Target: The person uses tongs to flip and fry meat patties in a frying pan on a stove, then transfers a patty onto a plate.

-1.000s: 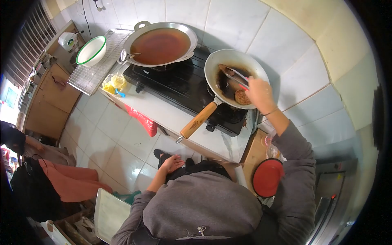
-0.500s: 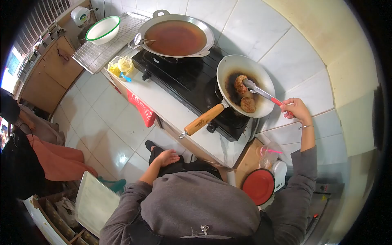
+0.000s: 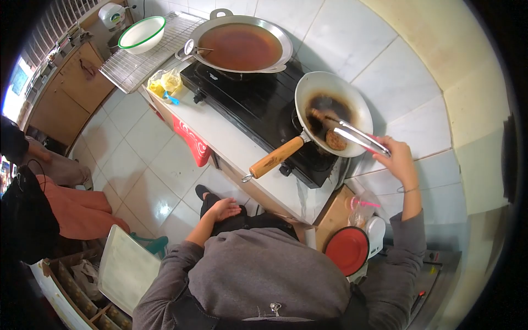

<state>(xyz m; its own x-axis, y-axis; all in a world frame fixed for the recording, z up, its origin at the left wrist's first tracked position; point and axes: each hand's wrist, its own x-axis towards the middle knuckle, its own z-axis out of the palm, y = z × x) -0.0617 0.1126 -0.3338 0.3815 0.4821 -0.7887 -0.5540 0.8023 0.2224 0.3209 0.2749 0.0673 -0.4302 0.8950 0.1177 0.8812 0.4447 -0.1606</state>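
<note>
"What's in the right hand (image 3: 397,158)?"
"Its fingers pinch the tongs (image 3: 369,142), which reach into the white pan (image 3: 360,104)."
"Where's the round brown patty (image 3: 336,142)?"
"In the pan, near the tongs."
"And the left hand (image 3: 224,209)?"
"Its fingers are loose and nearly straight, over the dark pants (image 3: 257,221)."

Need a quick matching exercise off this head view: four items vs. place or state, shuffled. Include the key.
Column 1
1. Tongs
2. Wok
3. White bowl
4. Left hand

Column 2
A. On the black stove, holding reddish-brown liquid
B. Open, grasping nothing
C. Held by the right hand, reaching into the wooden-handled pan
D. On the wire rack, with a green rim

Pairs: 1-C, 2-A, 3-D, 4-B
</note>
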